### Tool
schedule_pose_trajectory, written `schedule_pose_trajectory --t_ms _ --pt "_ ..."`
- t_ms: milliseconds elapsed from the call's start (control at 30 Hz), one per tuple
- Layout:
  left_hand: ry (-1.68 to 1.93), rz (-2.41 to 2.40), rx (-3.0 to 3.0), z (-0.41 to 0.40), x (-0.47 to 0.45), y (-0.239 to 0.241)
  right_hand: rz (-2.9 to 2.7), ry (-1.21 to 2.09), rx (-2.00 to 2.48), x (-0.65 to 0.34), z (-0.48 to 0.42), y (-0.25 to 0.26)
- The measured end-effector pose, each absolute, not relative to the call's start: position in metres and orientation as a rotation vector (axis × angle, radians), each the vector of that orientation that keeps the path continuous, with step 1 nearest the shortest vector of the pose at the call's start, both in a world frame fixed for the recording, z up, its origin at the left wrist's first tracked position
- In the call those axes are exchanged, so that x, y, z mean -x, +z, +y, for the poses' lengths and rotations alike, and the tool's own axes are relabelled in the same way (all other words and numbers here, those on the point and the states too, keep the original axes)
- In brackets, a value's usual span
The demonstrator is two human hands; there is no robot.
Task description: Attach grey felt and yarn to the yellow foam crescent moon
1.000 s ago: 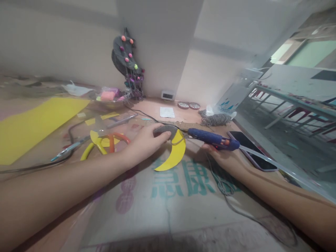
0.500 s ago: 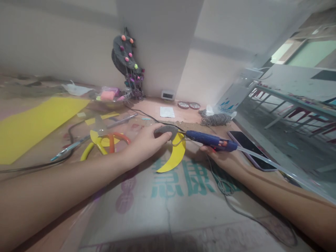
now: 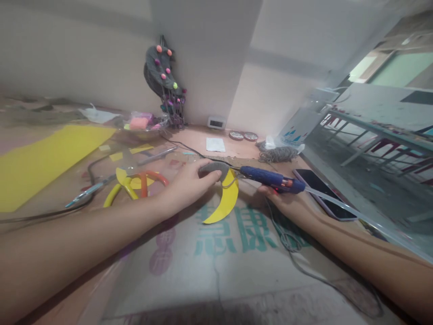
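Between the thumb and fingers of my left hand [image 3: 189, 183] is a crescent cutout [image 3: 225, 201], its upper part wrapped in grey yarn and its lower part bare yellow. My right hand [image 3: 275, 196] grips a blue hot glue gun [image 3: 270, 178] from below, with a long clear glue stick [image 3: 341, 205] sticking out of its back. The gun's nozzle points left and meets or nearly meets the crescent's wrapped edge; exact contact I cannot tell. A loose strand of grey yarn [image 3: 291, 241] trails from the crescent across the cardboard under my right arm.
Orange-and-yellow scissors [image 3: 144, 180], a craft knife [image 3: 89, 192] and a yellow sheet [image 3: 43, 162] lie left. A phone [image 3: 324, 194] and a grey yarn bundle [image 3: 279, 153] lie right. A decorated grey crescent [image 3: 158, 72] leans on the wall. Printed cardboard [image 3: 189, 284] covers the front.
The glue gun's nozzle has shifted very slightly up and to the right, and the crescent's yellow tip has moved a little right. Both hands keep their grips.
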State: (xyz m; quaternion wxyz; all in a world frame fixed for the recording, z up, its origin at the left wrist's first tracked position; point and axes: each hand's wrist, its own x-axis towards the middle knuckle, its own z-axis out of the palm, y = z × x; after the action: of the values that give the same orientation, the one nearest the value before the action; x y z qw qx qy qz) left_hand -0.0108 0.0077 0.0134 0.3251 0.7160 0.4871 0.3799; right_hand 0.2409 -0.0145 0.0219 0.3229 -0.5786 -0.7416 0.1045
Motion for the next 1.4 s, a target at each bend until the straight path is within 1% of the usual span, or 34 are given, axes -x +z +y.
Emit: schedule_pose_trajectory --t_ms 100,167,333,433,567,700,767,867,933,1167,1267,1400 --pt "0.997 1.249 -1.879 0.008 0.011 0.014 -1.903 0.304 1.652 -0.242 -0.013 0.023" --pt "1.000 1.268 -1.880 0.007 0.011 0.015 -1.897 0.416 1.662 -0.245 -0.010 0.023" --pt "1.013 1.338 -1.837 0.007 0.012 0.019 -1.661 0.952 1.187 -0.250 -0.005 0.028" --pt "1.032 1.294 -1.820 0.009 0.012 0.017 -1.553 1.083 1.025 -0.250 -0.010 0.036" --pt "1.003 1.198 -1.840 0.010 0.009 0.011 -1.578 1.030 0.995 -0.249 -0.011 0.047" --pt "0.964 1.170 -1.873 0.008 0.008 0.008 -1.724 0.922 1.109 -0.250 0.016 0.057" --pt "0.945 1.185 -1.910 0.007 0.008 0.008 -1.893 0.743 1.235 -0.248 0.039 0.063" --pt "0.936 1.203 -1.917 0.007 0.008 0.009 -1.959 0.508 1.512 -0.238 0.078 0.067" --pt "0.934 1.190 -1.903 0.008 0.008 0.009 -2.001 0.397 1.614 -0.227 0.102 0.063" --pt "0.917 1.136 -1.885 0.009 0.008 0.009 -2.057 0.397 1.748 -0.206 0.145 0.032" --pt "0.914 1.132 -1.874 0.009 0.008 0.009 -2.109 0.351 1.746 -0.211 0.142 0.032" --pt "0.921 1.129 -1.858 0.009 0.008 0.008 -2.172 0.229 1.727 -0.224 0.118 0.044"
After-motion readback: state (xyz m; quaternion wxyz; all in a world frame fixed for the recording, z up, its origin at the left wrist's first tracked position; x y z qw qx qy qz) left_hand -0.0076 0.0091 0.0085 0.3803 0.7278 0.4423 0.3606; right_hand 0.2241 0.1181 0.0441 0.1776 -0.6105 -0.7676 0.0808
